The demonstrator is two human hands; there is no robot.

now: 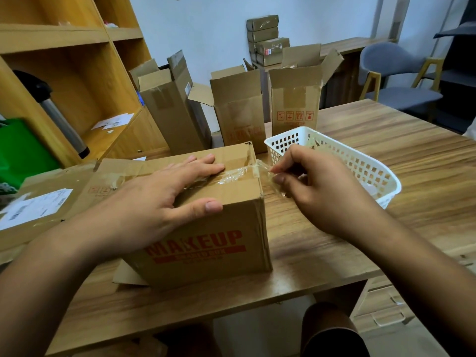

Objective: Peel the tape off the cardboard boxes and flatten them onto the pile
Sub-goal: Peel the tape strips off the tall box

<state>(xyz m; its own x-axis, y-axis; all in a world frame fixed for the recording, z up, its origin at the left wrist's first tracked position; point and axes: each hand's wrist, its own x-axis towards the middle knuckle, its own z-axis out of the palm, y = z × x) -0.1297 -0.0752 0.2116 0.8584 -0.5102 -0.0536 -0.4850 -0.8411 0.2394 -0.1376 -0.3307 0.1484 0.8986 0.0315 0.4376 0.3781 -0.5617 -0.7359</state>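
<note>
Progress stood at an early-to-middle stage, as we judged it. The box [206, 228] sat closed on the table [386, 228], near its front edge, with tape [237, 175] along its top seam. Only the right end of that strip was lifted; the rest lay stuck, running under the left hand [159, 199]. That hand lay flat on the box top, fingers straight and pressing, thumb over the front edge. The right hand [314, 191] was clamped on the free tape end, pinching it between thumb and fingertips just off the box's right edge, in front of the basket [360, 166]. The basket seemed to hold clear scraps; we could not confirm what they were.

Done, by our reading: flattened cardboard formed a pile [51, 197] to the left, beside the box. Left to do: this box needed stripping and flattening, and three open boxes [239, 109] stood upright behind it, tape patches visible on them.

Writing: "MAKEUP" in red capitals on the box front; the red band below it was unreadable. Red handling symbols marked the rightmost rear box. A white label [33, 207] on the pile was too small to read
</note>
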